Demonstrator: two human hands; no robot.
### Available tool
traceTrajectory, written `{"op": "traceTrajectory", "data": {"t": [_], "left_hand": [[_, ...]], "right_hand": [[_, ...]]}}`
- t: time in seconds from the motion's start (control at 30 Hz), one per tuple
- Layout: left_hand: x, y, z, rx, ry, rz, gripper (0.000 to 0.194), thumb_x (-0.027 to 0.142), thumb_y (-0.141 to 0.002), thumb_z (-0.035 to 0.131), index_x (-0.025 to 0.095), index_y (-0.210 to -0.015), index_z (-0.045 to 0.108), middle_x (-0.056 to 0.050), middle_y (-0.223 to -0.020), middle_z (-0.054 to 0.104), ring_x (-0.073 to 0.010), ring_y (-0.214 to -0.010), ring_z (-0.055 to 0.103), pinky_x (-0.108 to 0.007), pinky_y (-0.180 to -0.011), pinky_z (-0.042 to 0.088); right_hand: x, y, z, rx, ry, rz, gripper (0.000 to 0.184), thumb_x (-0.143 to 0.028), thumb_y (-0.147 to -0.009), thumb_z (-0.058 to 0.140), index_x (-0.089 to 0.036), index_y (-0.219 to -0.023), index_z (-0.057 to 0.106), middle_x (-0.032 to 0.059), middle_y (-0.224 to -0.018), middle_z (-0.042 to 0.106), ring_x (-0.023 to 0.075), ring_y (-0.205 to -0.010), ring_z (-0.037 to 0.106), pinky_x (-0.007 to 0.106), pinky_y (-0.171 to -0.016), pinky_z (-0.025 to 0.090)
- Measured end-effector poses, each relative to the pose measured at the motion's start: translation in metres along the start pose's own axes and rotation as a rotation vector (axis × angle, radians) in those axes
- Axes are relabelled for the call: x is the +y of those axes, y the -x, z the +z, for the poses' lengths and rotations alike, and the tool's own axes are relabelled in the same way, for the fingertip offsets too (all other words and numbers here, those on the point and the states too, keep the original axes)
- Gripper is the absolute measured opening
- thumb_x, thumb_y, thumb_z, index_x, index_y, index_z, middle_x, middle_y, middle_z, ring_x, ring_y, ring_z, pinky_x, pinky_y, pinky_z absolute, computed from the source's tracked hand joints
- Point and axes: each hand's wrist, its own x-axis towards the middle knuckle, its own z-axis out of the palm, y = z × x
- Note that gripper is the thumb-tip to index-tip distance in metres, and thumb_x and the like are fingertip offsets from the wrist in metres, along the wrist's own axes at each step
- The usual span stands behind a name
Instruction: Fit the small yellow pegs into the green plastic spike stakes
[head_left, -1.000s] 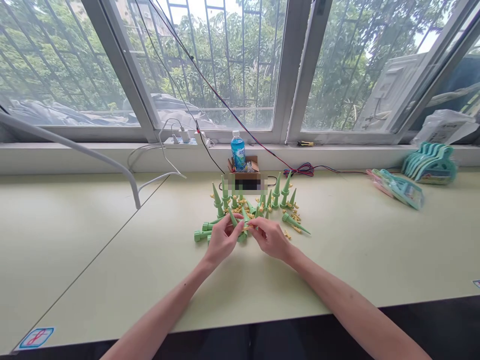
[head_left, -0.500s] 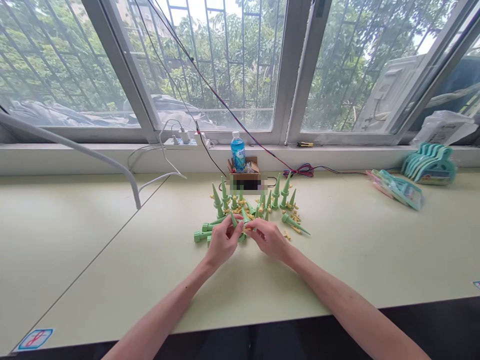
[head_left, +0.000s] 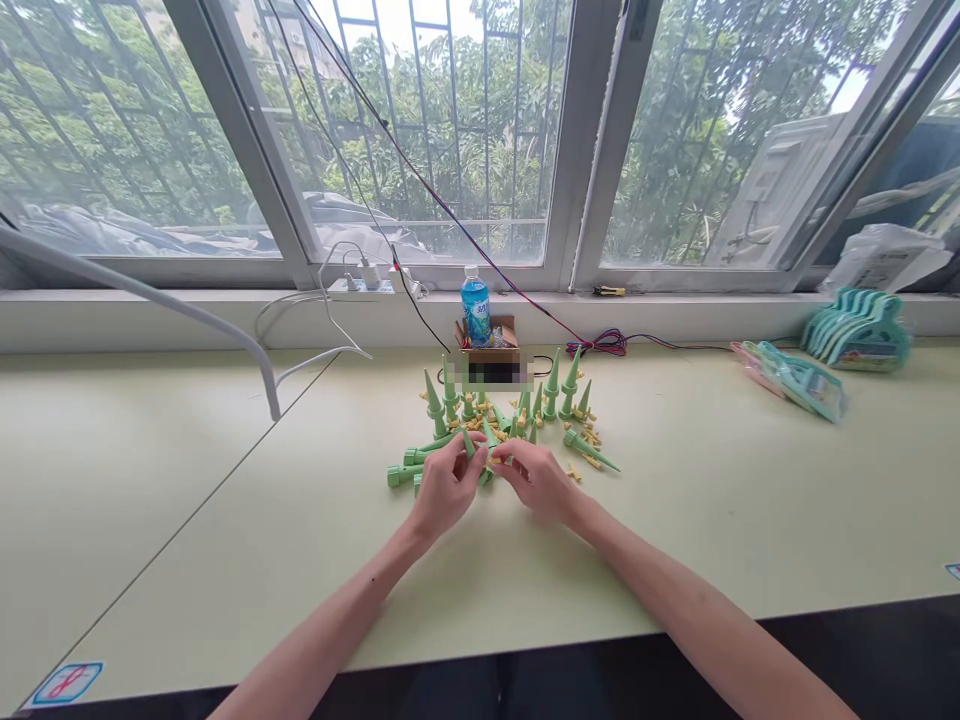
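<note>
My left hand (head_left: 448, 482) is closed around a green plastic plant watering spike (head_left: 469, 443), its pointed tip showing above the fingers. Close beside it, my right hand (head_left: 536, 474) pinches a small yellow valve piece (head_left: 493, 460) against the spike's side; the fingers hide most of the contact. Several green spikes stand upright behind the hands, among them one spike (head_left: 552, 388) at the back. Other spikes lie flat, such as a spike (head_left: 405, 474) to the left and a spike (head_left: 591, 449) to the right. Loose yellow valve pieces (head_left: 575, 473) are scattered among them.
A blue liquid bottle (head_left: 476, 308) stands in a small cardboard box (head_left: 489, 354) by the wall. Coiled red and blue wires (head_left: 604, 342) lie behind the spikes. Turquoise hangers (head_left: 855, 328) are at the far right, and a white cable (head_left: 247, 345) loops over the left side.
Both hands stay in nearly the same place, with only slight finger movement around the spike and the yellow piece.
</note>
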Motion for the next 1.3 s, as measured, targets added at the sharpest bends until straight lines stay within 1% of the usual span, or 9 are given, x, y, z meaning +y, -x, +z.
{"op": "traceTrajectory", "data": {"t": [0.1, 0.27, 0.33, 0.53, 0.7, 0.93, 1.1, 1.3], "left_hand": [[-0.0027, 0.0001, 0.0006, 0.010, -0.018, 0.015, 0.023, 0.041, -0.094, 0.051, 0.020, -0.097, 0.059, 0.007, -0.053, 0.032, -0.0103, -0.045, 0.032, -0.023, -0.047, 0.026], [-0.0081, 0.0009, 0.0022, 0.018, -0.001, 0.020, 0.022, 0.040, -0.093, 0.054, 0.020, -0.101, 0.059, 0.006, -0.058, 0.043, -0.0099, -0.048, 0.037, -0.022, -0.049, 0.032], [-0.0093, 0.0012, 0.0025, 0.017, 0.002, 0.018, 0.021, 0.039, -0.093, 0.055, 0.020, -0.101, 0.058, 0.006, -0.059, 0.044, -0.0098, -0.049, 0.037, -0.021, -0.050, 0.033], [-0.0087, 0.0007, 0.0020, 0.006, -0.021, 0.022, 0.018, 0.036, -0.093, 0.054, 0.019, -0.100, 0.058, 0.007, -0.058, 0.042, -0.0095, -0.049, 0.036, -0.021, -0.050, 0.031], [-0.0077, 0.0002, 0.0014, 0.004, -0.049, 0.032, 0.020, 0.037, -0.094, 0.052, 0.019, -0.099, 0.058, 0.007, -0.058, 0.040, -0.0096, -0.049, 0.035, -0.021, -0.050, 0.031], [-0.0081, 0.0006, 0.0025, 0.009, -0.046, 0.020, 0.020, 0.037, -0.094, 0.051, 0.018, -0.099, 0.058, 0.007, -0.057, 0.038, -0.0094, -0.049, 0.034, -0.021, -0.049, 0.030], [-0.0086, -0.0003, 0.0022, 0.026, -0.004, -0.033, 0.021, 0.037, -0.093, 0.053, 0.018, -0.099, 0.059, 0.008, -0.055, 0.033, -0.0089, -0.047, 0.030, -0.020, -0.047, 0.026], [-0.0083, -0.0007, 0.0016, 0.033, -0.019, -0.002, 0.020, 0.036, -0.093, 0.053, 0.018, -0.099, 0.059, 0.009, -0.054, 0.031, -0.0083, -0.046, 0.028, -0.020, -0.046, 0.024]], "right_hand": [[-0.0001, -0.0001, 0.0000, -0.003, 0.004, -0.002, 0.011, -0.026, -0.097, 0.053, -0.019, -0.099, 0.061, 0.0039, -0.086, 0.067, 0.0111, -0.056, 0.053, 0.024, -0.054, 0.045], [-0.0005, -0.0008, -0.0005, 0.000, 0.016, -0.007, 0.015, -0.030, -0.098, 0.051, -0.020, -0.096, 0.061, 0.0038, -0.083, 0.066, 0.0122, -0.057, 0.053, 0.024, -0.055, 0.044], [-0.0014, -0.0013, -0.0012, -0.004, 0.019, -0.011, 0.016, -0.031, -0.099, 0.050, -0.019, -0.096, 0.062, 0.0037, -0.082, 0.065, 0.0122, -0.057, 0.052, 0.024, -0.055, 0.044], [-0.0034, -0.0026, -0.0021, -0.015, 0.026, -0.012, 0.019, -0.032, -0.099, 0.050, -0.019, -0.092, 0.062, 0.0035, -0.079, 0.064, 0.0130, -0.059, 0.052, 0.024, -0.056, 0.043], [-0.0018, -0.0013, -0.0002, -0.007, 0.049, -0.017, 0.021, -0.032, -0.099, 0.050, -0.018, -0.088, 0.061, 0.0030, -0.074, 0.063, 0.0141, -0.061, 0.053, 0.025, -0.058, 0.042], [-0.0024, -0.0012, -0.0006, -0.021, 0.046, -0.017, 0.026, -0.034, -0.101, 0.046, -0.018, -0.087, 0.061, 0.0030, -0.073, 0.061, 0.0139, -0.062, 0.052, 0.025, -0.059, 0.040], [-0.0060, -0.0032, -0.0029, -0.029, 0.012, -0.023, 0.023, -0.033, -0.101, 0.046, -0.018, -0.093, 0.063, 0.0036, -0.078, 0.061, 0.0130, -0.061, 0.050, 0.024, -0.058, 0.040], [-0.0061, -0.0029, -0.0037, -0.054, -0.014, -0.002, 0.019, -0.031, -0.100, 0.048, -0.019, -0.096, 0.063, 0.0040, -0.083, 0.061, 0.0116, -0.059, 0.048, 0.024, -0.057, 0.042]]}}
